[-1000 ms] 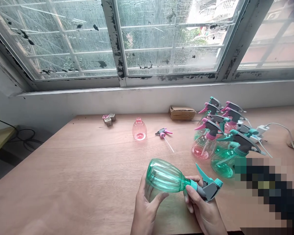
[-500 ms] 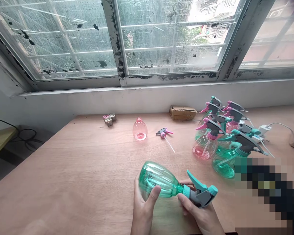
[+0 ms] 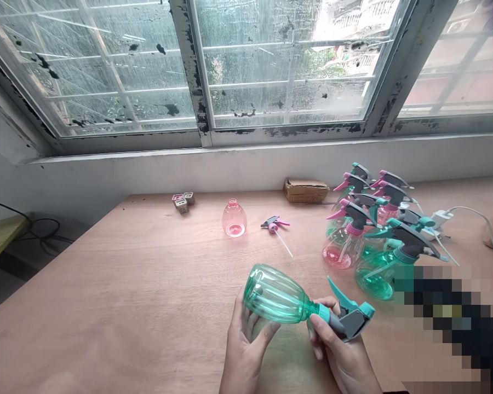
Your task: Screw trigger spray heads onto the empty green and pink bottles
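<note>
A clear green spray bottle [image 3: 277, 295] is held nearly on its side above the table, its base to the left and its neck to the right. My left hand [image 3: 246, 339] cradles the base end, thumb in front and fingers behind. At the neck, my right hand [image 3: 340, 350] pinches the teal collar of the grey and teal spray head [image 3: 349, 317] between thumb and fingers. The head is seated on the neck. Farther back stand an open pink bottle [image 3: 234, 220] and, lying beside it, a pink and grey spray head [image 3: 274, 224] with its tube.
Several spray bottles [image 3: 345, 249] with heads on stand grouped at the right. Behind them are a white plug adapter [image 3: 440, 219] and cable. A cardboard box [image 3: 306, 190] and small square blocks [image 3: 182, 202] sit along the back edge, below the window [image 3: 287, 65]. A blurred patch covers the lower right.
Both hands have shifted slightly to the right with the green bottle. My left thumb has slid lower on the bottle's side, and the spray head has moved a little up and right.
</note>
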### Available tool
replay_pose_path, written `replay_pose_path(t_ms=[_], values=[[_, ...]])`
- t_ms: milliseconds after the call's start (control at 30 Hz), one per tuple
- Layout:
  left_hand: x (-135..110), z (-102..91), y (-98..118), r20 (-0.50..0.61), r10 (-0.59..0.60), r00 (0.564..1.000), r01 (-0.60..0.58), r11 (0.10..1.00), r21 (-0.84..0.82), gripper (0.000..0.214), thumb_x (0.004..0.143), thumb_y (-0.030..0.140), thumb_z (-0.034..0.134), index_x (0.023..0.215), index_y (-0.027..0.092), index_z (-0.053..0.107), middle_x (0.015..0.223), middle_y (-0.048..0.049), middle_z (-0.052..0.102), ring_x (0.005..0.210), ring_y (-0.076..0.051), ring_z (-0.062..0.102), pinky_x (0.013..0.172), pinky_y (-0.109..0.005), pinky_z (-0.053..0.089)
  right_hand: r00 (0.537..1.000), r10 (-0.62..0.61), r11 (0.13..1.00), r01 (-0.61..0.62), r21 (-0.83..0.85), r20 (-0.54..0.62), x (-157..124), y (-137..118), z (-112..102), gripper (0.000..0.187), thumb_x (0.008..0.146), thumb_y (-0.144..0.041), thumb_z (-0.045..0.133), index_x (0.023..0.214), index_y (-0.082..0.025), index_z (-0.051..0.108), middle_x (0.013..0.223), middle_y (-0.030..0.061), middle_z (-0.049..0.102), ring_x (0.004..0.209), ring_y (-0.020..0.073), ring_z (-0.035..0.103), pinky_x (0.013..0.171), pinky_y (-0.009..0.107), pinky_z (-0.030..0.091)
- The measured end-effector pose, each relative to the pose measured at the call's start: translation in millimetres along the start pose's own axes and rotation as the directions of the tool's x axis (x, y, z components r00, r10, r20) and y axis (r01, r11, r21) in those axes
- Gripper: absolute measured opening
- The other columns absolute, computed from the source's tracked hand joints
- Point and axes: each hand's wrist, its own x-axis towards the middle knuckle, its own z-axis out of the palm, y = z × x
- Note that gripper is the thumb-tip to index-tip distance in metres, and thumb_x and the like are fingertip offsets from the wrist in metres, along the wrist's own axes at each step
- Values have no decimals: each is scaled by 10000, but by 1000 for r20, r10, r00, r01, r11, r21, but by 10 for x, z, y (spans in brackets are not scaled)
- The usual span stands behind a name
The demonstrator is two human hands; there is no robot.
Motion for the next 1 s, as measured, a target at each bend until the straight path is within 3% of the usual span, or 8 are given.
replay_pose_path(t_ms=[133, 400, 600, 833, 1000], values=[[-32, 0, 23, 22, 24, 999, -24, 1000, 18, 797, 731, 402, 913, 1442, 283, 574, 1401, -123, 695, 1358, -375, 616, 1162, -476, 462, 1000, -18, 999, 18, -28, 0, -10, 8, 8, 343, 927, -449, 824, 1054, -232, 591, 610, -40, 643, 449, 122, 534, 486, 235, 406], [-81, 50, 177, -40, 41, 998, -39, 997, 59, 716, 776, 574, 847, 1347, 225, 591, 1267, -125, 750, 1288, -369, 654, 1055, -406, 528, 997, -16, 996, 10, -84, -70, -77, -62, 171, 432, 831, -513, 881, 1032, -216, 641, 551, -32, 632, 425, 144, 537, 463, 254, 449], [-100, 50, 267, -65, 15, 998, -7, 993, 122, 632, 815, 547, 827, 1312, 224, 608, 1201, -95, 762, 1218, -357, 683, 1039, -409, 512, 999, 3, 996, -7, -89, -48, -80, -46, 160, 426, 838, -506, 882, 1046, -220, 644, 565, -37, 644, 435, 137, 553, 494, 254, 462], [-97, 56, 267, 37, 23, 999, -25, 999, 36, 589, 833, 417, 837, 1352, 237, 624, 1318, -101, 737, 1321, -350, 639, 1101, -404, 496, 998, -37, 996, 41, -84, 51, -16, 35, 5, 332, 946, -443, 805, 1069, -227, 585, 599, -39, 658, 433, 137, 565, 491, 256, 437], [-57, -5, 158, 120, -12, 993, 15, 1000, -23, 654, 831, 346, 853, 1416, 256, 576, 1422, -117, 690, 1345, -338, 626, 1138, -424, 480, 998, -26, 999, 29, -41, 52, 6, 48, -22, 272, 998, -429, 754, 1060, -248, 560, 636, -58, 656, 459, 109, 553, 492, 220, 401]])
